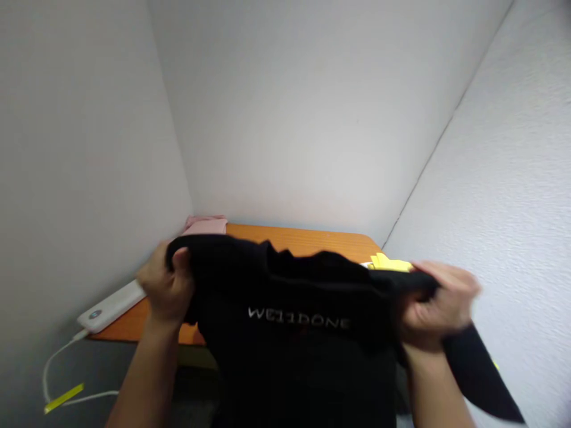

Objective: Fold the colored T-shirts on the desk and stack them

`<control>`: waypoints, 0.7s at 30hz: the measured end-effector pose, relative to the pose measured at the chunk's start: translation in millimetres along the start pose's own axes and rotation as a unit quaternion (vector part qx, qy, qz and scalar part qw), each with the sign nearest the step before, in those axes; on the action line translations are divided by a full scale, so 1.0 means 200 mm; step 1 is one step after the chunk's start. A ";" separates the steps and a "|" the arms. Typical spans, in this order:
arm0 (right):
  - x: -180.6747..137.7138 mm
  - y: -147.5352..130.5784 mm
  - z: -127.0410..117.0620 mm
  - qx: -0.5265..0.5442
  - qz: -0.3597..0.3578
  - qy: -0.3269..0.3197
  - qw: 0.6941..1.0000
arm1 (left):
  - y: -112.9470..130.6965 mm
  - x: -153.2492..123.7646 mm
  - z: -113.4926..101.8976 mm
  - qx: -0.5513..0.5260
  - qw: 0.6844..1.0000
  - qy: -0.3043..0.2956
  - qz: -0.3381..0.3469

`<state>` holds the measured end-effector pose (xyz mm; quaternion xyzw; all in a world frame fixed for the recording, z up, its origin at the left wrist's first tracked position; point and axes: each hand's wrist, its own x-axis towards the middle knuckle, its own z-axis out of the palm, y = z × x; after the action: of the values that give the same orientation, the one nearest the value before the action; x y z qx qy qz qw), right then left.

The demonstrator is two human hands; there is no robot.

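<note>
a black shirt [298, 368] is hanging stretched between the left hand [167, 282] and the right hand [444, 300], each clenching a shoulder in curled fingers. it is hiding much of a wooden table [303, 239]; the far edge is running along a wall [285, 119], and open room is showing above the shirt.

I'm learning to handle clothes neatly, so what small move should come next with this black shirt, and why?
I'd probably draw the left hand and right hand gently apart to tauten the black shirt: both grip it near its upper corners, yet the top edge between them looks wavy and slack.
</note>
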<state>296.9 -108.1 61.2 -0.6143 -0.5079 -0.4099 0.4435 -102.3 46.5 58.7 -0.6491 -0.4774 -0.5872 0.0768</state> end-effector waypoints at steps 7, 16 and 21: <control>-0.09 -0.05 0.73 -0.060 -0.027 -0.302 0.951 | -0.08 0.07 0.56 0.144 0.944 -0.289 0.068; -0.53 0.05 1.04 -0.044 0.048 -0.574 0.816 | -0.26 -0.29 0.90 0.131 0.840 -0.519 0.087; -0.54 0.15 1.16 -0.070 0.067 -0.580 0.809 | -0.35 -0.32 1.03 0.178 0.819 -0.544 0.031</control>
<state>323.0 83.8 -108.7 -0.7995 -0.5983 0.0188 0.0490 -0.6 185.9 -87.8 -0.8527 -0.5171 -0.0402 -0.0629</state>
